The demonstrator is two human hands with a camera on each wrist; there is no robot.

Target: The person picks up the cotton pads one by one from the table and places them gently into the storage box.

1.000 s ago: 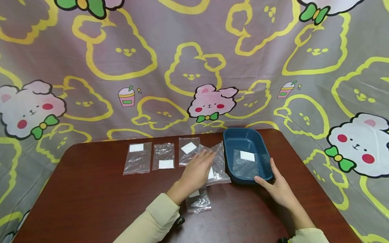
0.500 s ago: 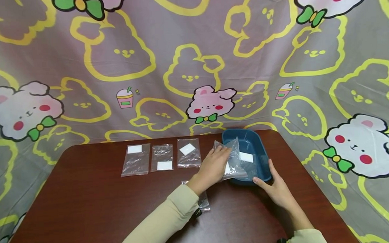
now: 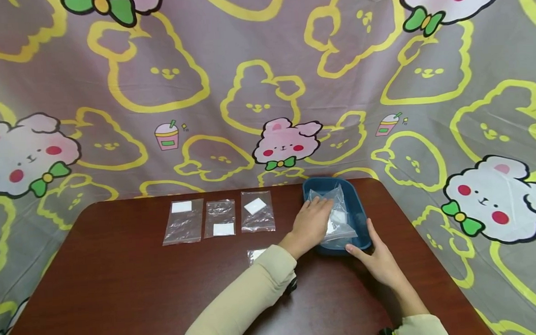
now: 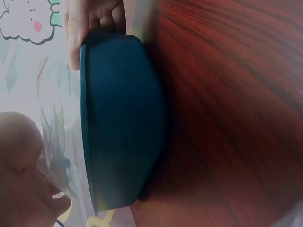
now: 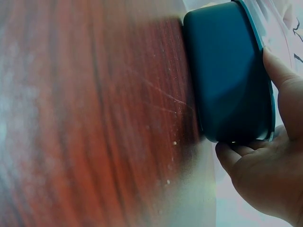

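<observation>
My left hand (image 3: 312,222) holds a clear plastic zip bag (image 3: 341,231) over the blue plastic tray (image 3: 359,211). Through the bag shows a white piece, partly hidden by the fingers. Another clear bag with a white piece lies inside the tray, overlapped by the held one. In the left wrist view the fingers (image 4: 21,165) pinch the bag's film (image 4: 57,142) above the tray's rim. My right hand (image 3: 384,262) grips the tray's near right corner. The right wrist view shows its thumb (image 5: 279,71) at the rim and its fingers bent against the tray's outer wall (image 5: 227,71).
To the left on the dark wooden table (image 3: 134,280) lie three flat bags: a left bag (image 3: 186,224), a middle bag (image 3: 220,214) and a right bag (image 3: 263,220), each with a white piece. One more bag (image 3: 255,255) is mostly under the left sleeve. A patterned cloth (image 3: 230,100) hangs behind.
My left hand has lifted a bag from the table and carried it right, over the tray. The right hand keeps its grip on the tray. The view has shifted slightly.
</observation>
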